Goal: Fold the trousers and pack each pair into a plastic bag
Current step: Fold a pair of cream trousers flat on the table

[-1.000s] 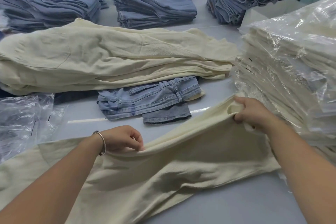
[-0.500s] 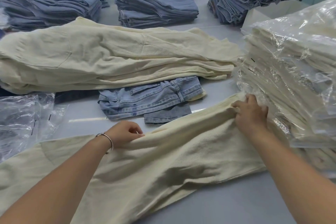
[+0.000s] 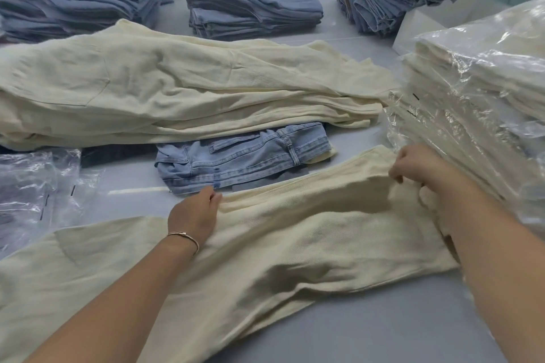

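Note:
A pair of cream trousers (image 3: 295,244) lies stretched across the grey table (image 3: 383,327) in front of me, legs pointing right. My left hand (image 3: 193,216), with a thin bracelet on its wrist, grips the far edge of the trousers near the middle. My right hand (image 3: 418,169) pinches the fabric near the hem end, fingers curled, right beside a stack of bagged cream trousers (image 3: 477,103). Empty clear plastic bags (image 3: 35,186) lie at the left.
A loose pile of cream trousers (image 3: 177,91) spans the table behind. A folded light-blue denim piece (image 3: 241,159) sits just beyond my hands. Stacks of blue jeans (image 3: 250,9) fill the back, and a white box (image 3: 427,20) stands at the back right.
The raised far edge of the trousers has been lowered flat onto the table. My left hand moved forward towards the denim piece. My right hand shifted its hold at the hem end.

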The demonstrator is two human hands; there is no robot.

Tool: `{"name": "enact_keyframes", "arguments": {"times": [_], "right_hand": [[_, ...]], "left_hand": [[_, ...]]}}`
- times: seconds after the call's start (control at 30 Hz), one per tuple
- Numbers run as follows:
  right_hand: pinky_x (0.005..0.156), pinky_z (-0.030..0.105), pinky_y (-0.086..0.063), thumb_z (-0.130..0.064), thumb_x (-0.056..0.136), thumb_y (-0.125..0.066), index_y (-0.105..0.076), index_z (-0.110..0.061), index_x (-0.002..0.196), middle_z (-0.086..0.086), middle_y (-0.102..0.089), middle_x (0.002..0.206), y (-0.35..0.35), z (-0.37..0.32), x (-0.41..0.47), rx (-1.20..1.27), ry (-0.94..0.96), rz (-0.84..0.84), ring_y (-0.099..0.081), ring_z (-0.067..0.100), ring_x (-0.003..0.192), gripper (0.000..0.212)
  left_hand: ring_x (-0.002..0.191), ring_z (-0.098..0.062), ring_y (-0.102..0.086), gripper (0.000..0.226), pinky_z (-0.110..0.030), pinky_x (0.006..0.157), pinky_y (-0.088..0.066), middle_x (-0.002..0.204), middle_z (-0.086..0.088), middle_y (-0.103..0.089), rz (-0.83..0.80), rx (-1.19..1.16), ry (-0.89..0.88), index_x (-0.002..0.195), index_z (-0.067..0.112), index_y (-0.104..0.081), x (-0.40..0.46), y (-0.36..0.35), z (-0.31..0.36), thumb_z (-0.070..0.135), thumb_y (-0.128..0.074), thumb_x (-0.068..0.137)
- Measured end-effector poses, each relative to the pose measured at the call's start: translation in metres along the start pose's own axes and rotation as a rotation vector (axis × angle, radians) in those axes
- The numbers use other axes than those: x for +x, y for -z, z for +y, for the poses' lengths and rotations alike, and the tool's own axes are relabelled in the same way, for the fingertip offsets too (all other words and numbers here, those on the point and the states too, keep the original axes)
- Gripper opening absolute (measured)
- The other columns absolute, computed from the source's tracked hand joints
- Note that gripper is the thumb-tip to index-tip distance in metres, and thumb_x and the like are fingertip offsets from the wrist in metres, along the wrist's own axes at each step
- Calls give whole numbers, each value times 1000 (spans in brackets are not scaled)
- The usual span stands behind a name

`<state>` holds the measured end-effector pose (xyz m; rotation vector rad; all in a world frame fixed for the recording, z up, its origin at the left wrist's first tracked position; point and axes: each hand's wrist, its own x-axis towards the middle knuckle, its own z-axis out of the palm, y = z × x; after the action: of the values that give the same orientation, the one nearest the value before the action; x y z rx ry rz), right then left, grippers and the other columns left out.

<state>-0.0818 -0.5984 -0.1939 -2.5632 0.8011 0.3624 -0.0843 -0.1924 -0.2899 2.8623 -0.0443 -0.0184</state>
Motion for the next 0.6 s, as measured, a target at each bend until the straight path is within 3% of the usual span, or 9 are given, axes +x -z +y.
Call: {"name": "enact_keyframes", "arguments": {"times": [0.13,0.27,0.33,0.4,0.47,0.53,0.6], "right_hand": [[70,32,-40,3,77,-59,-62,-8,86,15,-60,96,-16,-3,13,286,188,502,-55,31,84,14],[73,40,-43,18,76,-49,-65,8,83,27,-55,93,-50,5,8,214,482,717,-55,41,86,19],[69,36,-41,19,71,-49,-65,10,76,27,-56,88,-54,12,9,236,496,816,-55,40,81,19],[66,35,-39,18,69,-48,-64,9,72,27,-56,85,-52,15,15,216,462,837,-55,40,78,18],[66,39,-39,17,68,-48,-63,8,70,27,-56,85,-49,14,19,133,443,787,-55,42,80,18],[73,42,-40,19,68,-49,-64,7,77,27,-55,96,-49,11,18,29,418,670,-52,43,91,21],[87,46,-37,18,68,-53,-67,3,91,27,-53,119,-53,8,10,-92,394,608,-47,44,108,31]], "left_hand": [[83,-35,-61,38,-36,60,-33,83,-10,-67,60,0,20,89,15,-53,-1,-4,-1,43,-30,101],[88,-37,-58,37,-41,72,-39,85,-13,-66,183,-24,71,86,12,-60,-3,4,2,37,-37,101],[85,-33,-55,32,-41,72,-40,84,-9,-63,314,-81,-22,86,13,-63,-10,10,10,35,-42,96],[80,-29,-55,28,-40,70,-43,81,-4,-63,360,-81,-263,83,14,-64,-17,11,18,34,-45,90],[78,-25,-56,21,-40,71,-45,78,1,-63,186,-92,-427,80,16,-64,-19,10,24,32,-52,89],[80,-21,-56,17,-36,73,-43,78,7,-63,-5,-111,-376,80,21,-64,-16,11,26,34,-60,88],[83,-15,-56,17,-33,77,-41,80,11,-62,-53,-91,-304,82,26,-65,-12,11,22,42,-63,86]]}}
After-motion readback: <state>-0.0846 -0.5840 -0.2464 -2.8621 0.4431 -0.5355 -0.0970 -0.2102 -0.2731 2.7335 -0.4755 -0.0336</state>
